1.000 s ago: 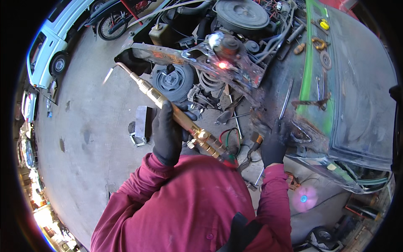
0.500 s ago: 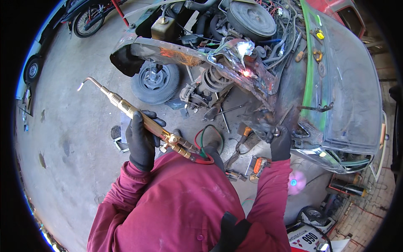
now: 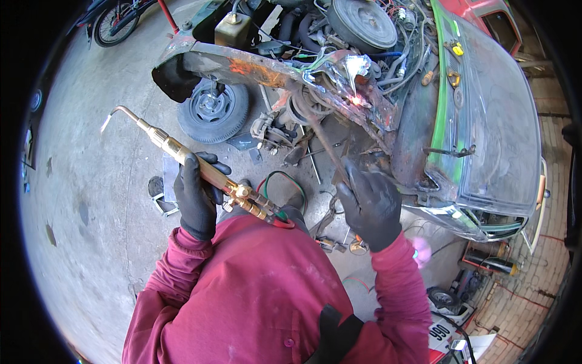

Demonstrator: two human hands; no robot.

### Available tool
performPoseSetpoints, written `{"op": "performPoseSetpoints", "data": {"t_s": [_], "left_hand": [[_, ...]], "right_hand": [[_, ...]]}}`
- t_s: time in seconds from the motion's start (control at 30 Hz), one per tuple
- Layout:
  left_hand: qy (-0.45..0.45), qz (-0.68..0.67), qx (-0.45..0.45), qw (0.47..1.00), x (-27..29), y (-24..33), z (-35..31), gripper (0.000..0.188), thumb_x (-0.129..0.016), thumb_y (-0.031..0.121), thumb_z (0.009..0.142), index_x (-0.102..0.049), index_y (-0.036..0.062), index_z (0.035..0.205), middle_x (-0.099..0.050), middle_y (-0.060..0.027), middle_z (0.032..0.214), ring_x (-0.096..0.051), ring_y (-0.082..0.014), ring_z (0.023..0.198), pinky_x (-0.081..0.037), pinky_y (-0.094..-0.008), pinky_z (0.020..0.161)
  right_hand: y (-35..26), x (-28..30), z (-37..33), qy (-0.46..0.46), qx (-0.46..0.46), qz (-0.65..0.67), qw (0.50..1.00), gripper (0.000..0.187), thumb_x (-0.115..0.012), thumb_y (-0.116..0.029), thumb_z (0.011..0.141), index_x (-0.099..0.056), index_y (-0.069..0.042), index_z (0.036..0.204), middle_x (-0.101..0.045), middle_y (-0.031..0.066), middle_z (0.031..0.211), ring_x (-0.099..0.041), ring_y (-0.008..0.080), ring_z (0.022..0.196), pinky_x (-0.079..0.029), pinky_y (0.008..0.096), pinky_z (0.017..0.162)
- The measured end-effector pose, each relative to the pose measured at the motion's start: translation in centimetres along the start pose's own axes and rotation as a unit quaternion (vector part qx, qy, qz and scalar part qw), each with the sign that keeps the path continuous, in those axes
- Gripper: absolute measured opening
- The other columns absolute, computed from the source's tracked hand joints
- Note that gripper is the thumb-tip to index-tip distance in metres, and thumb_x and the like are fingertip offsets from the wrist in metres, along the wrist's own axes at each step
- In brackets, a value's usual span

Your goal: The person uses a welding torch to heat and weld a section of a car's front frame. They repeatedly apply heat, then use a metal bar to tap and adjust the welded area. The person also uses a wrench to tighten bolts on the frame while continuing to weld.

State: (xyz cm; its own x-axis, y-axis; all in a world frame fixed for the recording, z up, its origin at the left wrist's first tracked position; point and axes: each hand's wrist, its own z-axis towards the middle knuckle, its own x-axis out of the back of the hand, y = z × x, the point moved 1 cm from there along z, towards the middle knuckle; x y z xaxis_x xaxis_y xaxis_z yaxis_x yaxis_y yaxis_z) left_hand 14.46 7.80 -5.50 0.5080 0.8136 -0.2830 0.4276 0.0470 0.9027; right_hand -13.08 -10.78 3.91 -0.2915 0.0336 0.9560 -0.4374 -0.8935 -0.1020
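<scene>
Near left, brass torch [image 3: 212, 176]: raised above the concrete floor [image 3: 91, 161], its bent tip turned far left, ending in a small pale streak, probably flame.
Left hand [image 3: 197, 197]: black-gloved, wrapped about the torch's barrel, some fingers partly straightened.
Torch handling: likely rigid, fairly heavy and smooth enough to slip in a glove; best gripped on the thick barrel, between the neck, which should be hot, and the valve knobs [image 3: 243, 191].
Hoses [image 3: 284, 224]: red and green, at the torch's near end; presumably flexible, apt to tug on it.
Right hand [image 3: 373, 206]: black-gloved, clamped round the near end of a dull bar [image 3: 327, 144].
Bar: slants far and left across the view of the coil spring [image 3: 293, 109]; contact cannot be told. Probably stiff and weighty, safest held at the near end.
Torn panel [image 3: 348, 76]: ragged sheet metal on the far side, with an orange-bright spot, presumably hot.
Floor: grey, stained; a wheel [image 3: 235, 118] shows below the bodywork.
Room: to an onlooker, a workshop; motorcycle [image 3: 115, 24] far left, green car body [image 3: 441, 97] right, paved strip [image 3: 527, 270] beyond it.
</scene>
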Motion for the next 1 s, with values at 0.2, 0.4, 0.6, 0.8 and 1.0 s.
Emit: {"op": "performPoseSetpoints", "data": {"t_s": [0.2, 0.4, 0.6, 0.8, 1.0], "left_hand": [[-0.006, 0.002, -0.010, 1.000, 0.9, 0.0, 0.0, 0.058, -0.043, 0.051, 0.119, -0.067, -0.0023, 0.117, -0.076, -0.0152, 0.087, -0.060, -0.0112, 0.052, -0.043, -0.0235, 0.047], [0.016, 0.013, -0.036, 0.999, 1.4, 0.3, 0.1, 0.059, -0.043, 0.051, 0.119, -0.067, -0.0023, 0.117, -0.076, -0.0146, 0.087, -0.060, -0.0113, 0.053, -0.043, -0.0231, 0.047], [0.002, 0.025, -0.035, 0.999, 2.0, 0.8, 0.4, 0.058, -0.043, 0.051, 0.119, -0.067, -0.0015, 0.116, -0.076, -0.0151, 0.088, -0.060, -0.0112, 0.053, -0.043, -0.0228, 0.046], [0.017, 0.004, -0.014, 1.000, 2.3, 0.6, 0.7, 0.057, -0.043, 0.051, 0.119, -0.067, -0.0014, 0.116, -0.076, -0.0155, 0.088, -0.060, -0.0109, 0.053, -0.042, -0.0233, 0.045], [0.015, -0.001, -0.018, 1.000, 3.0, 0.7, 1.6, 0.057, -0.043, 0.050, 0.119, -0.066, -0.0018, 0.117, -0.076, -0.0158, 0.087, -0.059, -0.0112, 0.052, -0.043, -0.0233, 0.045]], "right_hand": [[4.1, 0.0, 1.4, -0.149, -0.104, -0.122, 0.976, 0.026, -0.066, -0.025, 0.104, -0.076, -0.015, 0.126, -0.073, 0.0142, 0.089, -0.074, 0.0343, 0.077, -0.059, 0.0484, 0.070], [3.9, -0.7, 0.3, -0.209, -0.208, -0.112, 0.949, 0.031, -0.065, -0.027, 0.108, -0.076, -0.011, 0.132, -0.078, 0.0218, 0.092, -0.076, 0.0414, 0.078, -0.059, 0.0526, 0.068], [2.5, -1.4, 0.7, -0.117, -0.202, -0.061, 0.970, 0.043, -0.069, -0.028, 0.104, -0.071, -0.013, 0.144, -0.074, 0.0224, 0.085, -0.073, 0.0421, 0.074, -0.059, 0.0537, 0.070], [0.7, -2.2, 0.7, -0.078, -0.201, -0.076, 0.974, 0.048, -0.070, -0.030, 0.102, -0.072, -0.016, 0.148, -0.076, 0.0225, 0.089, -0.074, 0.0408, 0.077, -0.058, 0.0515, 0.072], [3.2, 4.5, 7.1, -0.246, -0.238, -0.074, 0.937, 0.047, -0.066, -0.032, 0.100, -0.074, -0.015, 0.143, -0.077, 0.0240, 0.091, -0.077, 0.0419, 0.086, -0.061, 0.0513, 0.081]]}}
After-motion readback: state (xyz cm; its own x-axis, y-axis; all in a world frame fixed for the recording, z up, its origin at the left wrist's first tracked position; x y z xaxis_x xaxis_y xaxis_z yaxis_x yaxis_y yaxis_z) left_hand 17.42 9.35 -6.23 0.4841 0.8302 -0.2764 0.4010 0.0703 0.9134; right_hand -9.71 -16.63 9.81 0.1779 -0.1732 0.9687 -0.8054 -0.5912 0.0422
